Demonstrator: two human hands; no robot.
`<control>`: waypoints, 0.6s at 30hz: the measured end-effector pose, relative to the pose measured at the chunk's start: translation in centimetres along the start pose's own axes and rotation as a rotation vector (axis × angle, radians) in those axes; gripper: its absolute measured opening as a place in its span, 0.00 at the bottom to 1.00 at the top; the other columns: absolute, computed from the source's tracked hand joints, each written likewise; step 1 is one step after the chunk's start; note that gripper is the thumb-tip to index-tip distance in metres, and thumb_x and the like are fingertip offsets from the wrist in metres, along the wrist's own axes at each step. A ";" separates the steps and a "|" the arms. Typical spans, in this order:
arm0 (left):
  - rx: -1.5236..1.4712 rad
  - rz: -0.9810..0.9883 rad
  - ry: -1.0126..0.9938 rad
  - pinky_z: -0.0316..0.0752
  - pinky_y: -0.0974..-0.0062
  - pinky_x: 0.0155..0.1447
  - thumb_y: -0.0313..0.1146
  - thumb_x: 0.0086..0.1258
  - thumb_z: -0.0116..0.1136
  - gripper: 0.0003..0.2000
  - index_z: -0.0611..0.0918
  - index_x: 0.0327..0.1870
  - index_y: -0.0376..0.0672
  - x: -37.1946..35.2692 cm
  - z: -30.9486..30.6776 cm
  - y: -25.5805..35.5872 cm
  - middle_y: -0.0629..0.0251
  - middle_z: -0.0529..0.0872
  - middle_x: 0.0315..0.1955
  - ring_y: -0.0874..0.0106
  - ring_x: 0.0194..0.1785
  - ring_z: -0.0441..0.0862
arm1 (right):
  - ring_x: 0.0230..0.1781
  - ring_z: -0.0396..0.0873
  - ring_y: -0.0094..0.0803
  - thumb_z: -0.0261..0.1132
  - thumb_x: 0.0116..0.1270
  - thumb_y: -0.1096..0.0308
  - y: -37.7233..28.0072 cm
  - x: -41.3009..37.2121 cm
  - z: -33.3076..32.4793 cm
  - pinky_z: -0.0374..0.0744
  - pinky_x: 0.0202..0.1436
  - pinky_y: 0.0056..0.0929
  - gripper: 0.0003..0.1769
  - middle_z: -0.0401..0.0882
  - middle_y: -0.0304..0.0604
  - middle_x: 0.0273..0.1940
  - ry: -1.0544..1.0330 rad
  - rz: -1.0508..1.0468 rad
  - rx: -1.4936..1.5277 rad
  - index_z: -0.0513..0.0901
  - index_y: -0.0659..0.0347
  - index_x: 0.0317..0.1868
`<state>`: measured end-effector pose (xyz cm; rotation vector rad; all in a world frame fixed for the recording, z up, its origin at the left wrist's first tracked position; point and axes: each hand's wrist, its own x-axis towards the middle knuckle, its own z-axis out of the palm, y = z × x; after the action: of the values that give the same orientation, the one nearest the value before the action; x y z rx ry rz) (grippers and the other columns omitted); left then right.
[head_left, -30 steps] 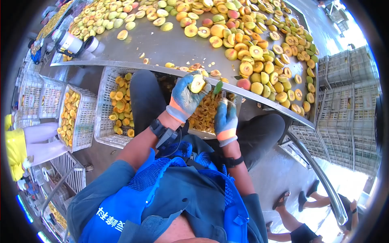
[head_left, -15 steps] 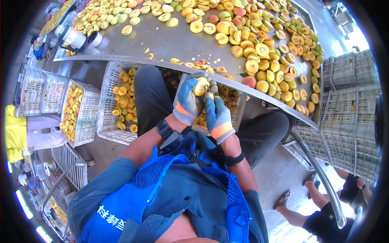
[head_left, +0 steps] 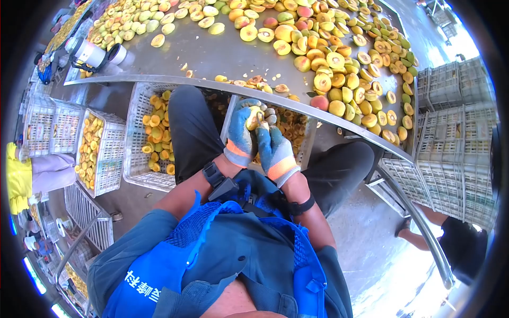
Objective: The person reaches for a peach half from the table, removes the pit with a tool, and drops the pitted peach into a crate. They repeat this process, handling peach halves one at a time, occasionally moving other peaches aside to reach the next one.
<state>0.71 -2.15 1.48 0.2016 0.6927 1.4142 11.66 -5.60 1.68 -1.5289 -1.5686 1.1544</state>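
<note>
Over a crate between my knees, my left hand (head_left: 241, 133) is closed around a yellow peach piece (head_left: 255, 117). My right hand (head_left: 275, 151) meets it from the right, fingers pinched together against the fruit. Whatever small thing lies in that pinch is hidden by the glove. Both hands wear blue-grey gloves with orange bands. Below them the crate (head_left: 233, 114) holds many cut peach pieces (head_left: 293, 127), partly covered by my hands.
Halved peaches (head_left: 335, 60) cover much of the metal table (head_left: 212, 55) in front. A crate of peach halves (head_left: 151, 179) stands by my left leg, another crate (head_left: 108, 169) farther left. Stacked crates (head_left: 445, 153) and a curved metal rail (head_left: 419, 225) are at right, with a person (head_left: 461, 246) beyond.
My hands have shifted slightly left in view and closed tighter around the peach piece; the small dark bit between them no longer shows. The person at lower right has moved.
</note>
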 end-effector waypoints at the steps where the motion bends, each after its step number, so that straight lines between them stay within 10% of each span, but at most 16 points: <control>1: 0.000 -0.001 0.004 0.82 0.66 0.52 0.36 0.73 0.49 0.10 0.79 0.46 0.43 -0.1 -0.1 0.0 0.59 0.82 0.40 0.62 0.44 0.84 | 0.41 0.83 0.69 0.53 0.81 0.52 0.0 0.0 0.0 0.80 0.42 0.58 0.24 0.83 0.72 0.36 -0.020 0.001 -0.008 0.78 0.69 0.51; 8: 0.016 -0.027 -0.030 0.85 0.65 0.49 0.42 0.78 0.51 0.11 0.79 0.46 0.44 1.1 -1.6 -0.7 0.60 0.83 0.39 0.62 0.41 0.85 | 0.42 0.83 0.68 0.52 0.81 0.53 -0.9 0.2 -1.0 0.80 0.43 0.56 0.26 0.83 0.72 0.38 -0.146 0.049 -0.093 0.76 0.71 0.59; 14: 0.109 -0.103 -0.011 0.84 0.66 0.43 0.42 0.78 0.50 0.12 0.80 0.41 0.43 1.1 -1.5 0.1 0.60 0.84 0.35 0.64 0.38 0.85 | 0.30 0.79 0.27 0.55 0.83 0.57 0.5 0.0 -0.9 0.78 0.35 0.32 0.21 0.84 0.44 0.31 -0.275 0.229 0.411 0.82 0.70 0.51; 18: 0.077 -0.102 0.046 0.83 0.67 0.41 0.49 0.80 0.51 0.17 0.80 0.37 0.43 1.1 -1.7 -0.4 0.61 0.83 0.30 0.64 0.34 0.84 | 0.31 0.76 0.22 0.54 0.84 0.56 1.0 0.1 -1.2 0.77 0.34 0.27 0.22 0.81 0.37 0.31 -0.305 0.127 0.195 0.83 0.70 0.49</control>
<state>0.10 -1.60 -0.47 0.1921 0.7853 1.2989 13.12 -5.38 1.26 -1.3885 -1.5118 1.6262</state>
